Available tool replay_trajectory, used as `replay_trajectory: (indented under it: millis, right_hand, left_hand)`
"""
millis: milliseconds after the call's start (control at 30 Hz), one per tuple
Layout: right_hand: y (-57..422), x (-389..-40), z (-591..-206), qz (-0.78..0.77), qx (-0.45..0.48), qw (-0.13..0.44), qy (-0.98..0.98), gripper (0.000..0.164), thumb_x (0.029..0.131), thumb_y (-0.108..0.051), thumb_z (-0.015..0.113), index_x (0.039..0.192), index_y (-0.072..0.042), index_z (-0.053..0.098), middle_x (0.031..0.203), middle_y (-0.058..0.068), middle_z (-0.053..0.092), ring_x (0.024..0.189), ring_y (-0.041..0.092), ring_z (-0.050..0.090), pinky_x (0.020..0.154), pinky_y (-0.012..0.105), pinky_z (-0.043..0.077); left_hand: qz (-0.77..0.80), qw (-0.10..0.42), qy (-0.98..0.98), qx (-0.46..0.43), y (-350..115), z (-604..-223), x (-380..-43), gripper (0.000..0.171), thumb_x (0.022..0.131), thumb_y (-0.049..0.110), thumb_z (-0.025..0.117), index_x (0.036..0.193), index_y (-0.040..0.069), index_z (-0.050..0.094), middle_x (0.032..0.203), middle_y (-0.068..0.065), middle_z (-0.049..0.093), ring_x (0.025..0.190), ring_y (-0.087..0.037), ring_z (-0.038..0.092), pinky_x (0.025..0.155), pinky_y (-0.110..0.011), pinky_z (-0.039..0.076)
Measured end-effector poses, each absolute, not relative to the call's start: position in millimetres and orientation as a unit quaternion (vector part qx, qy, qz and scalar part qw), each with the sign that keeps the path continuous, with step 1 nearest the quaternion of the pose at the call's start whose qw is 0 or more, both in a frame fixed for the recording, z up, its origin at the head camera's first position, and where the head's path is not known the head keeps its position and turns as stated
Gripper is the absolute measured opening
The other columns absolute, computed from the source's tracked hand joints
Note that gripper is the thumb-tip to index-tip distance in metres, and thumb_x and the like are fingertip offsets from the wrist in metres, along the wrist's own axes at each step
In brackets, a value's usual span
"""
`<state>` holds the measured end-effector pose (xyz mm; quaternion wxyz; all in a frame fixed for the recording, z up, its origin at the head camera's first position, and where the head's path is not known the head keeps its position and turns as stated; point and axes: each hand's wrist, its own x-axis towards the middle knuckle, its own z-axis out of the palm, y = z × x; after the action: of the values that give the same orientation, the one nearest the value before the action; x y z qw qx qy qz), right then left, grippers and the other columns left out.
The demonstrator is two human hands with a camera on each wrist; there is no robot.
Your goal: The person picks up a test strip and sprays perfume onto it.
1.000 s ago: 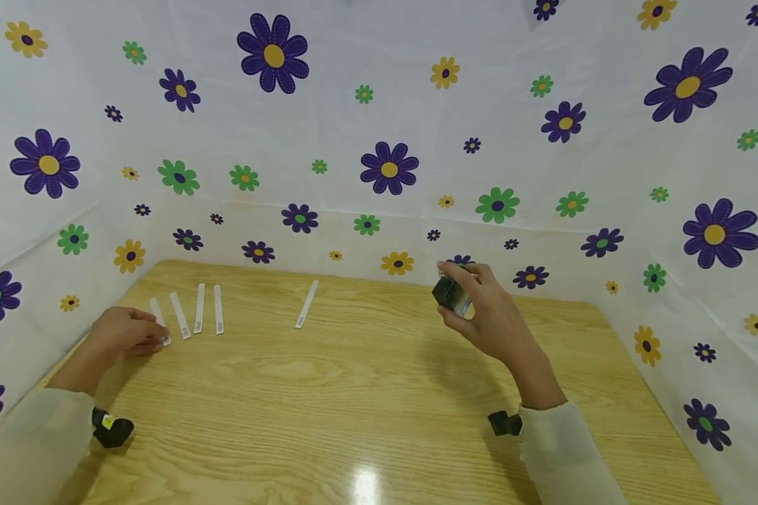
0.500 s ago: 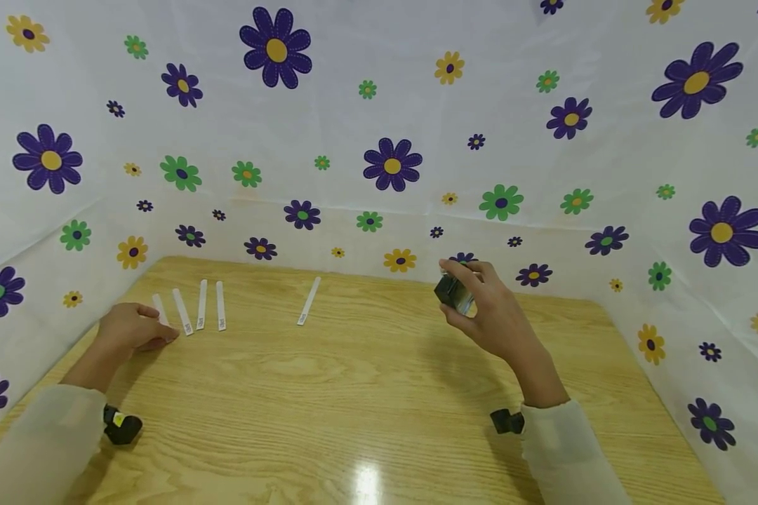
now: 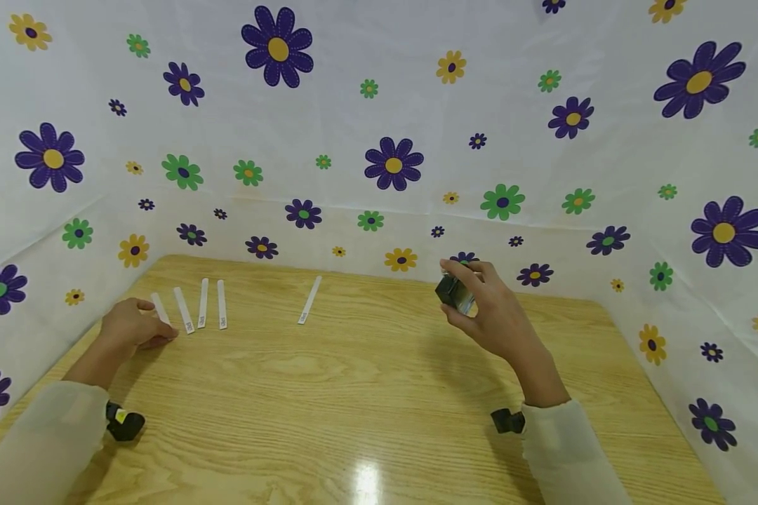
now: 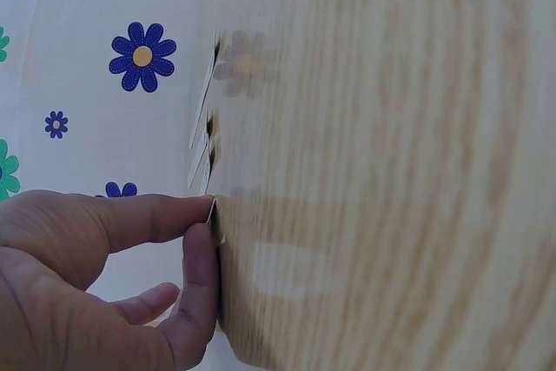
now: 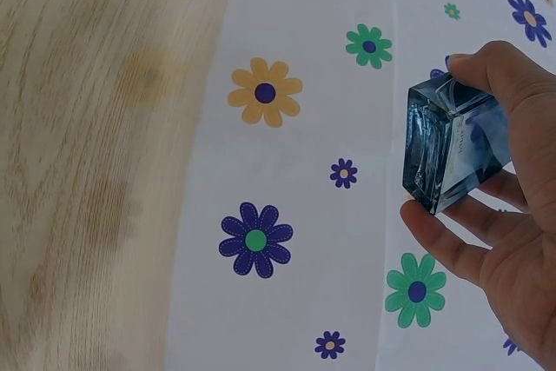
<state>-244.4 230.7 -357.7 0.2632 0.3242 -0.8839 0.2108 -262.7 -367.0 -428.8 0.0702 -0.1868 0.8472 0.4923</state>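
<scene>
My left hand (image 3: pixel 129 326) is low at the table's left side, pinching the near end of the leftmost white perfume test strip (image 3: pixel 160 306). In the left wrist view thumb and forefinger meet on its thin edge (image 4: pixel 211 209), and the fingers hide its printed end in the head view. Above the table on the right, my right hand (image 3: pixel 497 319) grips a square glass perfume bottle (image 5: pixel 453 141) between thumb and fingers. The bottle is tilted, its dark cap side (image 3: pixel 446 290) facing left in the head view.
Several more white strips (image 3: pixel 184 310) lie fanned beside the left hand, printed ends toward me. One lone strip (image 3: pixel 310 300) lies farther right on the wooden table (image 3: pixel 303 414). White flowered cloth (image 3: pixel 328 126) walls in the back and both sides.
My left hand has shifted slightly right, and its fingertips have come over the printed end of the leftmost strip. The right hand holds the bottle nearly still.
</scene>
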Motion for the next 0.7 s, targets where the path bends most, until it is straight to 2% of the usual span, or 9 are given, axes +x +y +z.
replay_trajectory:
  millis: [233, 467, 700]
  right_hand:
    - [231.9, -245.4, -358.9, 0.209, 0.327, 0.267, -0.882, 0.074, 0.086, -0.016, 0.083, 0.150, -0.022, 0.047, 0.128, 0.027, 0.052, 0.101, 0.043, 0.067, 0.072, 0.049, 0.062]
    - [231.7, -245.5, -359.0, 0.208, 0.328, 0.268, -0.882, 0.074, 0.086, -0.017, 0.084, 0.150, -0.022, 0.048, 0.129, 0.027, 0.051, 0.102, 0.042, 0.067, 0.071, 0.049, 0.062]
    - [231.6, -245.6, -359.5, 0.204, 0.330, 0.270, -0.881, 0.074, 0.086, -0.017, 0.083, 0.150, -0.022, 0.048, 0.129, 0.027, 0.052, 0.102, 0.042, 0.067, 0.070, 0.049, 0.062]
  left_hand:
    - [0.500, 0.073, 0.844, -0.181, -367.4, -429.6, -263.1, 0.103, 0.080, -0.003, 0.083, 0.152, -0.019, 0.012, 0.103, -0.020, 0.059, 0.068, -0.015, 0.073, 0.069, -0.032, 0.062]
    - [0.441, 0.060, 0.877, -0.184, -364.8, -425.2, -260.9, 0.100, 0.075, 0.003, 0.087, 0.148, -0.020, 0.022, 0.103, -0.025, 0.058, 0.065, -0.016, 0.069, 0.063, -0.030, 0.061]
    - [0.419, 0.070, 0.887, -0.182, -365.9, -422.5, -263.5, 0.097, 0.073, 0.005, 0.088, 0.144, -0.020, 0.028, 0.077, -0.008, 0.067, 0.063, -0.015, 0.069, 0.060, -0.028, 0.058]
